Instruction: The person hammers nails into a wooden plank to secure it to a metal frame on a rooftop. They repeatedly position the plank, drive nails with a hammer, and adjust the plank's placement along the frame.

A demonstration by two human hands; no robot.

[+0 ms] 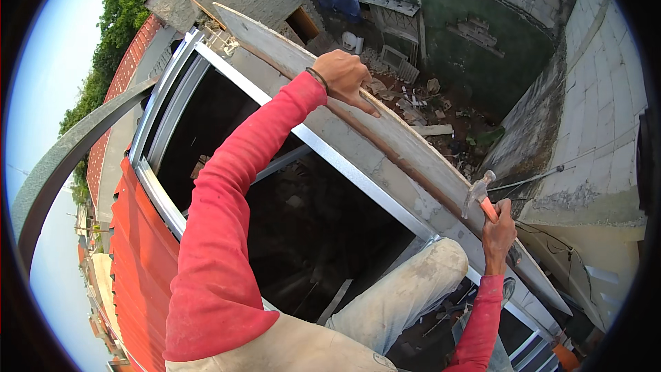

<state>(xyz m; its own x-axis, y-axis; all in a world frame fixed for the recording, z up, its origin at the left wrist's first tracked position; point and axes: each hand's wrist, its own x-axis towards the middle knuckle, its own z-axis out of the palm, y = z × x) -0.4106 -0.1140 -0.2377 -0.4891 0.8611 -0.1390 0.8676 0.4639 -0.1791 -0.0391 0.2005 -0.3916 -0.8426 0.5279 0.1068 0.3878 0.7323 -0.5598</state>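
Note:
My left hand (344, 77) reaches forward in a red sleeve and rests on the top edge of a long grey board (385, 134) that runs along the wall top. Its fingers grip that edge. My right hand (498, 229) is low on the right, closed around the orange handle of a claw hammer (478, 191). The hammer's metal head sits just above the board's lower stretch. My knee in light, dusty trousers (413, 282) is bent between the two arms, beside a metal roof rail (358, 176).
A frame of light metal rails (165, 103) spans a dark open roof space below me. Red corrugated sheeting (141, 262) lies to the left. A rubble-strewn yard (427, 110) lies far below beyond the board, walled by block masonry (599, 96).

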